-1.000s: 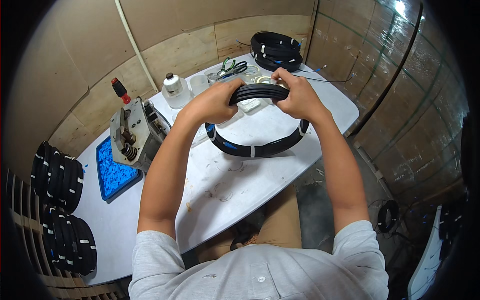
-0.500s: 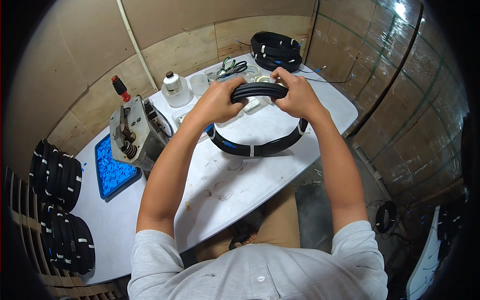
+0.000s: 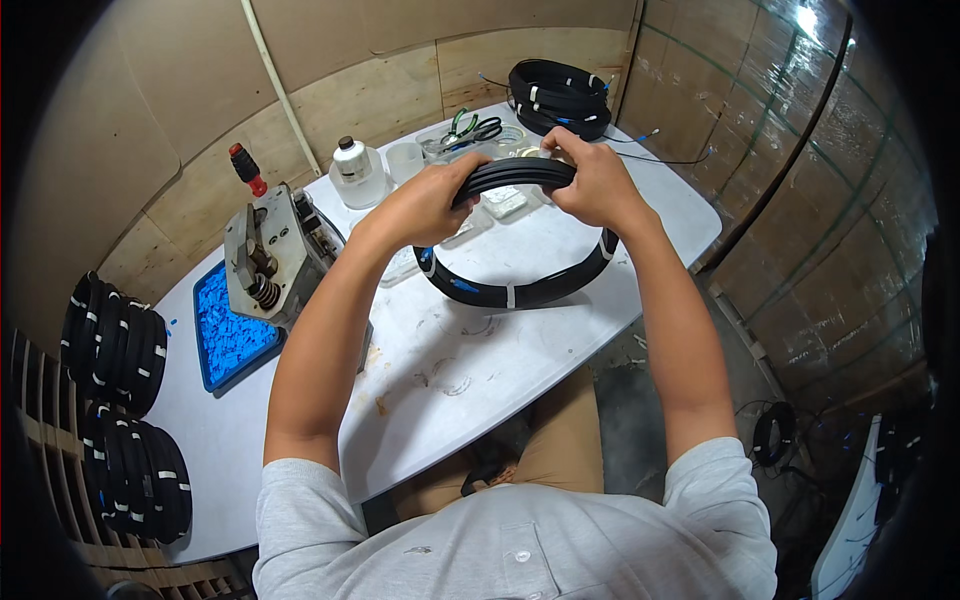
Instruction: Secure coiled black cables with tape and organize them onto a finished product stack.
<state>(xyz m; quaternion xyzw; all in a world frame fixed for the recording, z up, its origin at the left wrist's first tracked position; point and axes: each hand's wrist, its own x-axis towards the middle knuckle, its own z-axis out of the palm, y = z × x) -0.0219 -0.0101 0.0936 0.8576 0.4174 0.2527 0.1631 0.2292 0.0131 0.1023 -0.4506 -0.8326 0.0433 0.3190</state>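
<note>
A coil of black cable (image 3: 545,293) is held up over the table in both my hands. Its far side, several strands thick, arches between them. My left hand (image 3: 436,203) is closed around the left part of that arch, fingers on top and thumb beneath. Around its right part my right hand (image 3: 600,186) is closed, with the index finger raised and bent over the strands. The coil's near side hangs lower, close to the tabletop, with a white tape band and a blue connector (image 3: 465,286) on it. The palms and some fingertips are hidden.
A metal hand press (image 3: 272,250) with a red-handled screwdriver stands left, beside a blue tray (image 3: 205,372) of small blue parts. Further back are a white bottle (image 3: 352,160), green-handled pliers (image 3: 460,124) and finished cable coils (image 3: 558,100). More coils (image 3: 130,470) sit at the left edge.
The whole view has shifted slightly. My left hand has moved a little down and left along the cable arch; the right hand keeps its hold.
</note>
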